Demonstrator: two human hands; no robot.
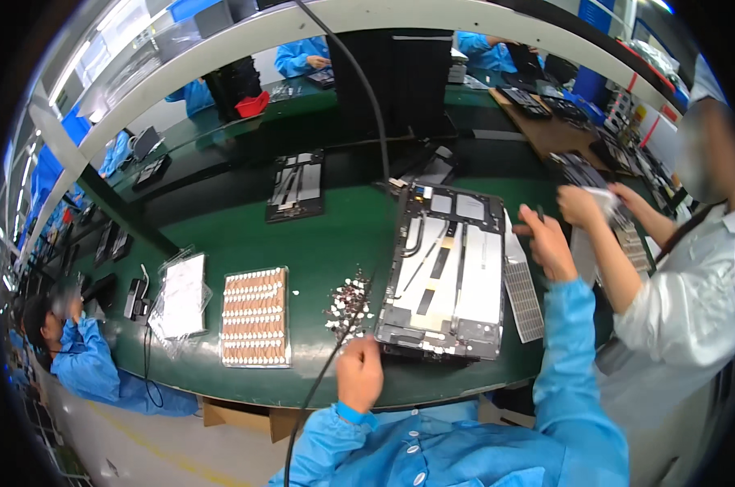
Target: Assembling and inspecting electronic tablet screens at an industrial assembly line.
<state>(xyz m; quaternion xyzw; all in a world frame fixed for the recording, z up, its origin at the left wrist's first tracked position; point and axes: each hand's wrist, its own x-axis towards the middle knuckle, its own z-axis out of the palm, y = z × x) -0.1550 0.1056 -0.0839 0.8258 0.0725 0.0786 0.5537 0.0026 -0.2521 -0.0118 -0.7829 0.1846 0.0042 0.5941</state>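
An opened tablet (442,276) with its flat silver battery cells and dark flex strips exposed lies before me on the green table, slightly raised on what seems to be a stack. My left hand (359,373) is closed at its lower left corner; what its fingers hold, if anything, is hidden. Off the tablet's right edge, my right hand (548,243) is raised and closed, with a small slim dark thing I cannot identify showing at its fingertips. Beneath that hand lies a grey sheet of small rectangles (523,300). A pile of small white and dark bits (349,307) sits left of the tablet.
A tray of white-topped brown parts (254,318) and a plastic-wrapped white stack (181,296) lie to the left. Another opened tablet (297,187) lies farther back. A black cable (375,97) hangs across the view. A co-worker in white (676,268) handles things at right.
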